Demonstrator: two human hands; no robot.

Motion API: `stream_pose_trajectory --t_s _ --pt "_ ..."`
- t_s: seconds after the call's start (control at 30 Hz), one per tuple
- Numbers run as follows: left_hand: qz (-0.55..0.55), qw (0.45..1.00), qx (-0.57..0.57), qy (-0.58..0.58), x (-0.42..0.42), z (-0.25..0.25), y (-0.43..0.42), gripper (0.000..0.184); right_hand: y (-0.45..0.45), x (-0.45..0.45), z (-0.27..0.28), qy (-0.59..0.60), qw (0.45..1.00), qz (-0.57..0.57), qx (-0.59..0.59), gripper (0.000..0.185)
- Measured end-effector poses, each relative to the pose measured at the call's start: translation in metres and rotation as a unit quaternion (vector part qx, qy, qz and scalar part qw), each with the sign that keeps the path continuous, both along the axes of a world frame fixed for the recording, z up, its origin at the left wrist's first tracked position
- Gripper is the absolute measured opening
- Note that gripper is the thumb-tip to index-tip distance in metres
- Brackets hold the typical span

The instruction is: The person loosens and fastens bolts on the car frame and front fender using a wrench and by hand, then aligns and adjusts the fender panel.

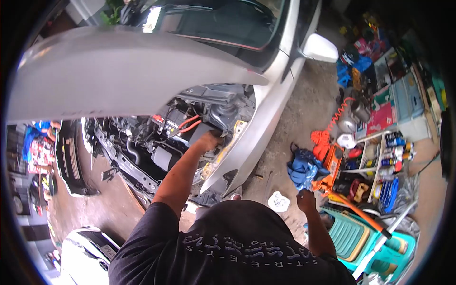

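The left arm stretches forward into the open engine bay (135,133) of a silver car (275,116), and the left hand (209,141) is down among the parts on the inner side of the front fender (256,137). Its fingers look bent, but I cannot tell whether they pinch something or only rest there. The engine bay lies ahead of the person, under the raised hood (128,73). Near the left hand sit a battery (175,118) and red cables (190,126), with a dark flat-topped part (198,133) just beside it.

The right hand (305,199) is well apart from the car, out to the person's right, fingers curled inward; whether it grips anything cannot be told. Near it are a blue cloth (304,168), an orange floor jack (332,164) and a white crumpled item (279,202) on the floor (273,161). Beyond them lie a coiled orange hose (321,137) and a rack (370,168) of bottles, with green stools (349,235) nearer the person. To the left, a detached bumper (71,161) stands near 1 white car (85,256).
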State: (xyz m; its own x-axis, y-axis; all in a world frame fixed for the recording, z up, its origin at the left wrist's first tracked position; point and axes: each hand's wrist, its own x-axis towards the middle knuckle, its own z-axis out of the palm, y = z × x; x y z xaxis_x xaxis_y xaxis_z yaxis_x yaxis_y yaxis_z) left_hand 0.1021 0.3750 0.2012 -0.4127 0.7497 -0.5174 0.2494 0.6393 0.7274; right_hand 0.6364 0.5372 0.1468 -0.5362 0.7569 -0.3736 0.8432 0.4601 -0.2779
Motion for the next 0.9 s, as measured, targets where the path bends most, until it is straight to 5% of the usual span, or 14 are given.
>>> stream_pose_trajectory --t_s 0.07,0.1,0.27,0.33,0.53,0.77,0.9 --pt "0.031 0.998 -0.003 -0.054 0.004 0.01 0.004 0.042 -0.012 0.026 -0.011 0.004 0.999 -0.022 0.046 0.014" --pt "-0.06 0.998 -0.019 0.027 -0.003 -0.002 0.007 0.036 -0.014 0.042 -0.023 0.001 0.999 -0.012 0.049 0.014" --pt "-0.041 0.999 -0.006 -0.01 -0.004 -0.027 0.009 0.035 -0.016 0.071 -0.046 -0.061 0.995 -0.066 -0.043 0.025" --pt "0.089 0.984 -0.065 -0.139 0.001 -0.021 0.013 0.028 -0.016 0.071 -0.048 -0.059 0.995 -0.07 -0.046 0.026" --pt "0.173 0.938 -0.093 -0.285 -0.009 -0.037 0.01 0.023 -0.01 0.063 -0.059 0.036 0.998 -0.056 -0.019 0.019" --pt "0.073 0.982 -0.154 -0.08 -0.035 -0.007 0.024 0.052 -0.007 0.052 -0.052 0.074 0.996 -0.052 -0.029 0.017" --pt "0.063 0.959 -0.224 -0.161 -0.053 -0.013 0.036 0.047 -0.014 0.051 -0.043 0.088 0.993 -0.058 -0.044 0.016"
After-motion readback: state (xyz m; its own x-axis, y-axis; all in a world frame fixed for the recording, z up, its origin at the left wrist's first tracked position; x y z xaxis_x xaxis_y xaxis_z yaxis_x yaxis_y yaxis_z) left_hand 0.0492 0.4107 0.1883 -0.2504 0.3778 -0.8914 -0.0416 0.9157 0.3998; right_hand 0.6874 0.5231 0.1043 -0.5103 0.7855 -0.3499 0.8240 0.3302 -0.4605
